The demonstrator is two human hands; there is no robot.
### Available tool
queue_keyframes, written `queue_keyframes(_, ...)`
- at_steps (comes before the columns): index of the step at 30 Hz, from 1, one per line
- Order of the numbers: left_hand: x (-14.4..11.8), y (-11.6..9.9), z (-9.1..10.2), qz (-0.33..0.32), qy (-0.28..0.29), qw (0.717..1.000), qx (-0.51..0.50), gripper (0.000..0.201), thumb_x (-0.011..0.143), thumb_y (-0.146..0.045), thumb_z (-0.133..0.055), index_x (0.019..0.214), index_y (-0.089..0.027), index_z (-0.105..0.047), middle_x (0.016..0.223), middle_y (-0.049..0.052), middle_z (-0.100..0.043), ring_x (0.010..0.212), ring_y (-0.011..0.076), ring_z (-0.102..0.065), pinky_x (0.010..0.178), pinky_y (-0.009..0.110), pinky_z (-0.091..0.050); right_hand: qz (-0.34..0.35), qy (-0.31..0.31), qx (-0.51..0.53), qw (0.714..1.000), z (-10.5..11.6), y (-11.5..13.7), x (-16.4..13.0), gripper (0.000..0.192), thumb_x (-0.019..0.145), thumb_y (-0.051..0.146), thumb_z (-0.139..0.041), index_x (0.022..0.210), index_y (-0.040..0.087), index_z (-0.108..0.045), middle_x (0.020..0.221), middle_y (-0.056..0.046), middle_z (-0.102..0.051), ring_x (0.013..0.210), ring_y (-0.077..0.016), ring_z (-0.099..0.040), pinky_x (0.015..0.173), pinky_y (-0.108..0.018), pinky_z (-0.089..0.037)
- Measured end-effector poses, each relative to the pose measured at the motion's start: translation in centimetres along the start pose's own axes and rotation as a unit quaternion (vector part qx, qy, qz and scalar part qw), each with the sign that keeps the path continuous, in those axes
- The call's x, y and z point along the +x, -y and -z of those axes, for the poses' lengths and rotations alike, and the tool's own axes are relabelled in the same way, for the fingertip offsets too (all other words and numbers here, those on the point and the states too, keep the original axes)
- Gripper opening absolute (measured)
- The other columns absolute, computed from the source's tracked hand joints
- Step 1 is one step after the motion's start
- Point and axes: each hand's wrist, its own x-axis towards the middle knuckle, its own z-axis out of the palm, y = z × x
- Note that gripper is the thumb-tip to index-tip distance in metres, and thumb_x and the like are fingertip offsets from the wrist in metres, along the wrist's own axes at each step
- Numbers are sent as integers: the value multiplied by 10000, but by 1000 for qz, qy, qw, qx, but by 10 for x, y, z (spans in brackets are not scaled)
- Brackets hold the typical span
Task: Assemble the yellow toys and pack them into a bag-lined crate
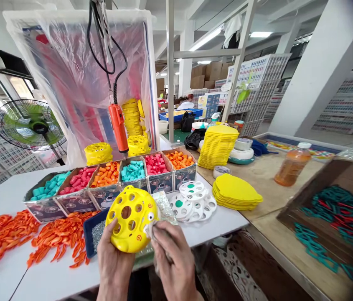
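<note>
My left hand (116, 255) grips a round yellow plastic toy body (126, 238) by its lower left edge. The toy has a ring of round holes, googly eyes and red spirals, and its holed face is turned toward me. Pinched in my right hand (173, 255) is a greyish-white cloth (151, 229), pressed against the toy near one eye. Just behind the toy lies a blue tray (89, 234) of small metal pieces, partly hidden by my left hand. White perforated discs (191, 202) are piled to the right of the toy.
A row of boxes (107, 196) holds turquoise, pink and orange caps. Orange plastic pieces (60, 238) lie at left. An orange electric screwdriver (118, 127) hangs above. Yellow plates (217, 146) are stacked at right, near a drink bottle (293, 165) and a cardboard box (329, 175).
</note>
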Motion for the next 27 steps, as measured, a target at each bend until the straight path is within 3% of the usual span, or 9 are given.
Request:
queue_keyframes(4, 1, -8, -2, 11, 9, 1000, -12, 477, 960, -114, -499, 1425, -181, -583, 1039, 130, -830, 927, 288, -801, 1016, 506, -577, 61, 49, 76, 994, -20, 5, -25, 221, 983, 175, -554, 1154, 215, -689, 993, -94, -738, 788, -181, -699, 691, -279, -624)
queue_keyframes(7, 5, -7, -1, -6, 24, 999, -38, 414, 990, -144, -481, 1374, -181, -633, 1104, 117, -817, 964, 277, -794, 1022, 470, -579, 42, 79, 90, 992, -7, -5, -31, 317, 934, 81, -579, 1212, 207, -662, 1047, -103, -730, 874, -189, -713, 765, -284, -634)
queue_keyframes(10, 10, -2, 4, -10, 39, 998, -55, 349, 1011, -193, -494, 1293, -200, -699, 1127, 98, -813, 989, 271, -788, 1004, 442, -592, 23, 128, 71, 989, 19, -20, -30, 389, 888, 25, -609, 1218, 225, -661, 1098, -92, -727, 937, -185, -730, 823, -258, -635)
queue_keyframes(14, 14, 5, 10, 4, 59, 997, -58, 318, 997, -267, -556, 1264, -229, -724, 1144, 95, -806, 1001, 282, -784, 999, 445, -593, -41, 133, 38, 990, 51, -34, -33, 338, 912, 69, -611, 1187, 251, -688, 1121, -76, -737, 977, -186, -746, 845, -231, -635)
queue_keyframes(17, 12, 4, 8, -2, 36, 999, -22, 326, 1014, -233, -504, 1252, -224, -727, 1063, 77, -829, 938, 252, -800, 1034, 455, -569, -118, 93, -48, 987, 81, -47, -37, 267, 935, 190, -642, 1184, 254, -712, 1176, -86, -740, 1046, -217, -739, 905, -270, -630)
queue_keyframes(21, 3, -3, -1, -9, -20, 999, 38, 364, 1015, -224, -435, 1212, -223, -741, 983, 37, -845, 831, 208, -806, 1062, 471, -547, -217, 28, -161, 962, 135, -76, -45, 291, 958, 339, -609, 1210, 232, -708, 1257, -112, -717, 1159, -274, -691, 1020, -422, -588)
queue_keyframes(24, -3, -6, -6, -4, -87, 993, 81, 337, 976, -244, -487, 1177, -236, -757, 1059, -5, -836, 1079, 224, -750, 1102, 459, -516, -245, 26, -203, 948, 180, -106, -62, 310, 990, 350, -529, 1230, 223, -678, 1307, -125, -685, 1217, -274, -650, 1059, -469, -549)
queue_keyframes(27, -9, -5, -8, 11, -118, 985, 122, 323, 925, -287, -539, 1140, -254, -777, 1133, -28, -819, 1389, 303, -535, 1123, 495, -497, -246, 59, -258, 932, 214, -136, -87, 293, 1005, 317, -468, 1206, 212, -653, 1306, -137, -673, 1217, -262, -633, 1075, -479, -515)
